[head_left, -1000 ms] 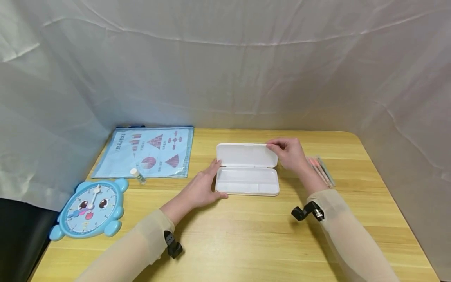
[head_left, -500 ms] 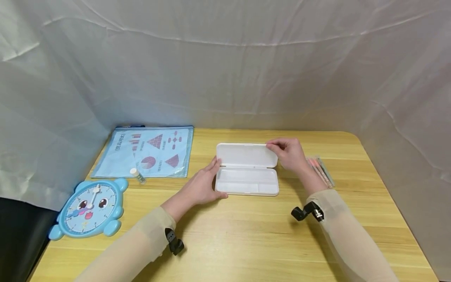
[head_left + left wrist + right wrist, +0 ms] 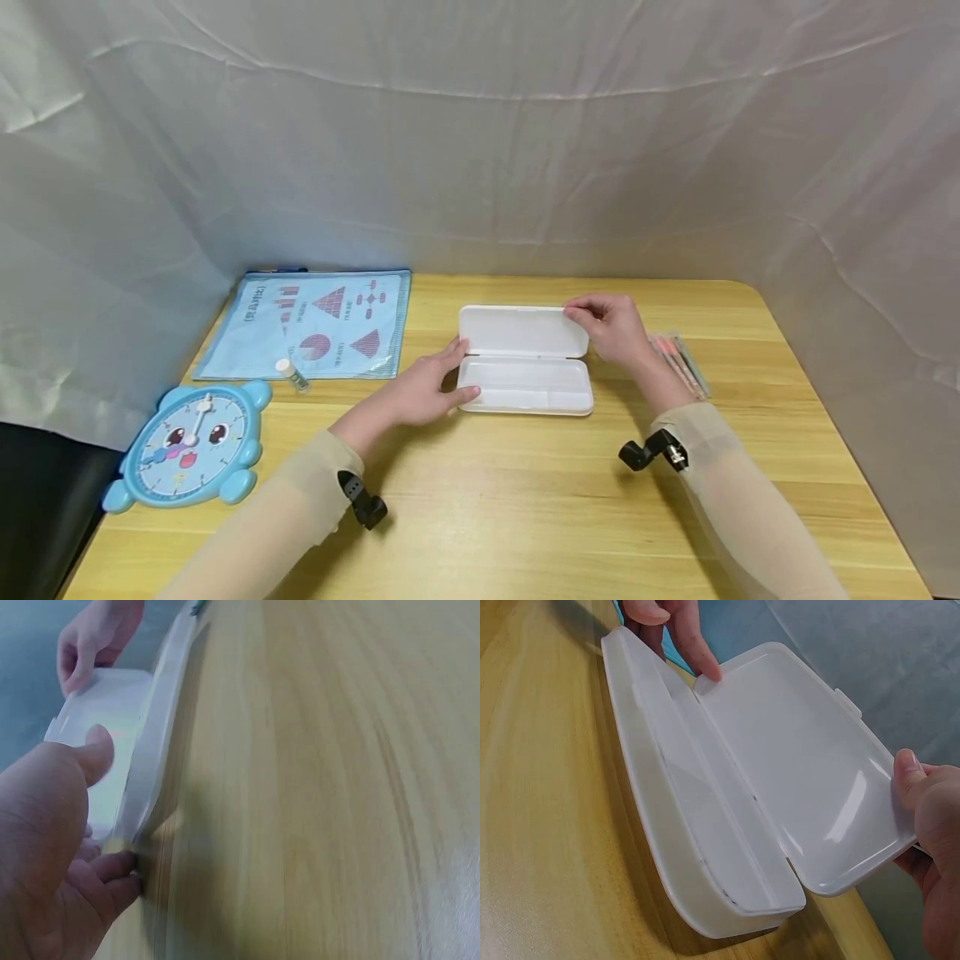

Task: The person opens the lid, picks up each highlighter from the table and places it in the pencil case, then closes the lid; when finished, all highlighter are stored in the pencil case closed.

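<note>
White case (image 3: pixel 536 411), open: your right hand (image 3: pixel 611 330) pinches the lid (image 3: pixel 517 331); your left hand (image 3: pixel 423 390), grip wide, touches its left end. Steady the base; turn gently.

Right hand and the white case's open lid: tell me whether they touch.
Touching: the right wrist view plainly shows the right hand pinching the edge of the open lid, thumb on its inner face.

a curtained-off workspace, shown by grey cloth (image 3: pixel 480 167) hung around a wooden table (image 3: pixel 510 508).
</note>
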The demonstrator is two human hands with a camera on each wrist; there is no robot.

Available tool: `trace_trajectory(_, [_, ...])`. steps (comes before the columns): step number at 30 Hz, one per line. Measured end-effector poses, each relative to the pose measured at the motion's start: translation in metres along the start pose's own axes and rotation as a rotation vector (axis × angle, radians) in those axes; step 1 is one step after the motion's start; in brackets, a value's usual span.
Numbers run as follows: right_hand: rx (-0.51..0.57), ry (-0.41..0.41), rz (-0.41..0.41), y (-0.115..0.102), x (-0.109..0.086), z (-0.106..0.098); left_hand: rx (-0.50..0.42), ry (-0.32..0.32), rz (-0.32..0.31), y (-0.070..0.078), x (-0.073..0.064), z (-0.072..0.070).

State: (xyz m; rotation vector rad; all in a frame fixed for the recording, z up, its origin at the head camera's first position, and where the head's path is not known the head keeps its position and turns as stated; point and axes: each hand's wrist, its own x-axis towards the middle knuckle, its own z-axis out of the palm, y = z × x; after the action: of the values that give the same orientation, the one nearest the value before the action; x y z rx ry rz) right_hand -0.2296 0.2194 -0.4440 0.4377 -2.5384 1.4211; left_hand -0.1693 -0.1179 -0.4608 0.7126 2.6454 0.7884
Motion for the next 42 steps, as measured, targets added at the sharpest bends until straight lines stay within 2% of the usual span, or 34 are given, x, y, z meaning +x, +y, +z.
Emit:
trace_trajectory(4, [0.000,-0.004,0.000,0.000,0.000,-0.001,-0.002,0.008,0.029,-0.003,0.001,-0.002])
trace_trajectory(15, [0.014,-0.003,0.006,-0.002,-0.001,-0.004,0.070,0.044,0.002,0.001,0.000,0.000])
trace_trajectory(24, [0.020,-0.016,0.002,-0.001,-0.002,-0.005,0.194,0.041,0.045,-0.002,-0.002,0.004])
trace_trajectory(30, [0.020,-0.026,0.013,-0.001,-0.003,-0.006,0.208,0.052,0.057,-0.004,-0.001,0.005])
trace_trajectory(35, [0.002,-0.055,0.057,-0.002,-0.003,-0.008,0.216,0.041,0.053,-0.003,0.001,0.004])
trace_trajectory(42, [-0.032,-0.084,0.060,-0.011,-0.003,-0.018,0.230,0.020,0.035,-0.001,0.002,0.000])
